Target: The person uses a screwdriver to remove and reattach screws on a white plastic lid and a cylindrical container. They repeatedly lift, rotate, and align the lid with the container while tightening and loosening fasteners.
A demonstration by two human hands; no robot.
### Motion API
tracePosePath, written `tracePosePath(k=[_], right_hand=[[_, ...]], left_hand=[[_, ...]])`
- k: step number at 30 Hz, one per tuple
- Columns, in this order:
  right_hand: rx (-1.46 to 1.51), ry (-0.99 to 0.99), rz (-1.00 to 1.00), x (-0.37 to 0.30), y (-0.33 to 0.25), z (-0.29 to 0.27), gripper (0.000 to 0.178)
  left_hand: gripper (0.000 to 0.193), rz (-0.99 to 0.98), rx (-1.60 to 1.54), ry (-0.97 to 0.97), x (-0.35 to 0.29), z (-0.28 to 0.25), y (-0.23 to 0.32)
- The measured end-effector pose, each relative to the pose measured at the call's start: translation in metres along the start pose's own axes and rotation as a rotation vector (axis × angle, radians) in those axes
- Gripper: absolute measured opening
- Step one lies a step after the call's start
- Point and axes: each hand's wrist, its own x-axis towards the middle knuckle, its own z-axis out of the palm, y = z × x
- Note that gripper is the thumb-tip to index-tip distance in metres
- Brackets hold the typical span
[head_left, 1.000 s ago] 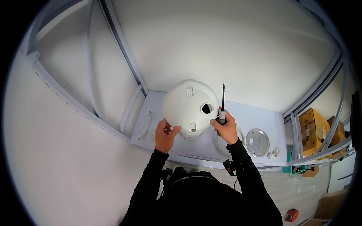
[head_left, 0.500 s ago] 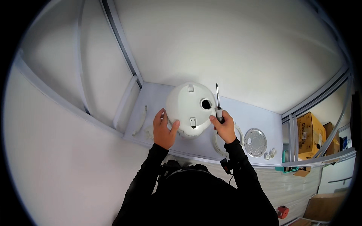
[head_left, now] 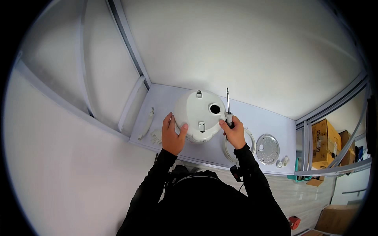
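Note:
A white rounded appliance housing (head_left: 193, 114), looking like a rice cooker's lid or body, is held before me above the bench. It has a dark round hole and two small slots in its upper face. My left hand (head_left: 172, 134) grips its near left side, thumb on top and fingers along the edge. A screwdriver (head_left: 228, 103) points up and away from me in my right hand (head_left: 235, 133), its handle wrapped by the fingers. That hand's thumb also presses on the housing's right edge. Partly behind the right wrist lies a white ring (head_left: 227, 151).
On the pale bench (head_left: 267, 118), a perforated metal disc (head_left: 268, 149) and two small round pieces (head_left: 282, 161) lie at the right. A curved white strip (head_left: 146, 124) and a small white part (head_left: 156, 137) lie left. Cardboard boxes (head_left: 325, 143) stand beyond the frame. A white wall (head_left: 236, 47) rises behind.
The housing's far edge has dipped a little and its face has tilted slightly. Both hands keep their hold, and the screwdriver stays in the right one.

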Motion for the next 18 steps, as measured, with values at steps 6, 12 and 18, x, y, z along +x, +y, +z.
tracePosePath(k=[6,12,18], right_hand=[[-0.006,-0.007,-0.017,0.003,0.008,-0.001,0.043],[0.024,0.007,-0.09,0.003,0.001,0.001,0.053],[-0.155,-0.018,-0.358,0.019,0.024,-0.004,0.051]], left_hand=[[0.071,-0.055,-0.103,0.017,-0.001,0.004,-0.003],[0.079,-0.215,-0.347,-0.032,-0.003,0.011,-0.012],[0.091,-0.229,-0.568,-0.049,-0.004,0.023,-0.014]])
